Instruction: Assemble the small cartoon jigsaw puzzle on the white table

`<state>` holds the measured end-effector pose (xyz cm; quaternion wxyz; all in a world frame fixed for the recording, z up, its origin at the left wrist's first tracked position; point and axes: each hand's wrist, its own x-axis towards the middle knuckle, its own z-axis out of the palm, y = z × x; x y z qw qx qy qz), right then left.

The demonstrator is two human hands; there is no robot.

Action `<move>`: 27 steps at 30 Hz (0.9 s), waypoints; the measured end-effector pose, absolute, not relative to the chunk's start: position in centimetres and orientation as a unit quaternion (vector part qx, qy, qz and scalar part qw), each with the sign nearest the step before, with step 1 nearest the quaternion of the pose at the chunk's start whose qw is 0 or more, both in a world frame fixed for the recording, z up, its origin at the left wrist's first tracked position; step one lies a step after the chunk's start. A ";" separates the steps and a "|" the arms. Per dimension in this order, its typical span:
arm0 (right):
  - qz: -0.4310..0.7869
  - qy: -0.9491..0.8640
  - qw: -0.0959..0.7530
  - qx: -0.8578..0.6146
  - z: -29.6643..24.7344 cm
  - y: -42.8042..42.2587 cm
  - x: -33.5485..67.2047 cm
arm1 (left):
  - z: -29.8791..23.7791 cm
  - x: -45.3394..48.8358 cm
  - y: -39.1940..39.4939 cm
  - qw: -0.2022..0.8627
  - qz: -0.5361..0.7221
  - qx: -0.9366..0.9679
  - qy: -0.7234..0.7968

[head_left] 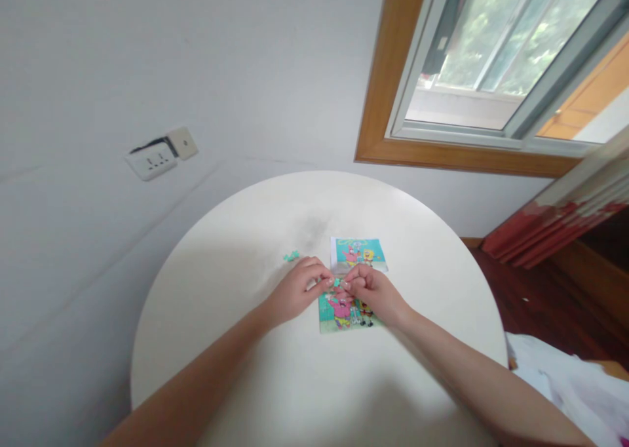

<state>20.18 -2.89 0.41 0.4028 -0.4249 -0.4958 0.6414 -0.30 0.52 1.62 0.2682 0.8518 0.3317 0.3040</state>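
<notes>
A small cartoon jigsaw puzzle (339, 316) lies on the round white table (246, 342). Both my hands meet over its top edge. My left hand (295, 288) and my right hand (371, 290) are curled, and their fingertips pinch a small teal puzzle piece (337, 281) between them. Just behind the hands lies a printed picture card (358, 253) with the same cartoon image. A couple of loose teal pieces (291, 256) rest on the table left of the card, beyond my left hand.
The table stands against a white wall with a power socket (152, 160) at the left. A wood-framed window (472, 73) is at the upper right. Red and white cloth (555, 224) and dark wooden floor (540, 296) lie to the right.
</notes>
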 end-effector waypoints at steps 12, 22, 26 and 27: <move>0.588 -0.553 0.412 -0.423 0.2 -1.4 22.3 | 1.4 -0.2 0.2 0.229 0.273 0.883 0.305; 0.490 -0.700 0.292 -0.430 0.6 0.7 28.8 | 0.6 -1.2 1.0 0.192 0.199 0.919 0.281; 0.517 -0.702 0.239 -0.429 0.7 0.5 28.7 | 0.5 -0.8 0.8 0.200 0.189 0.922 0.272; 0.507 -0.708 0.232 -0.434 0.8 0.4 28.6 | 0.5 -0.8 0.8 0.201 0.187 0.922 0.271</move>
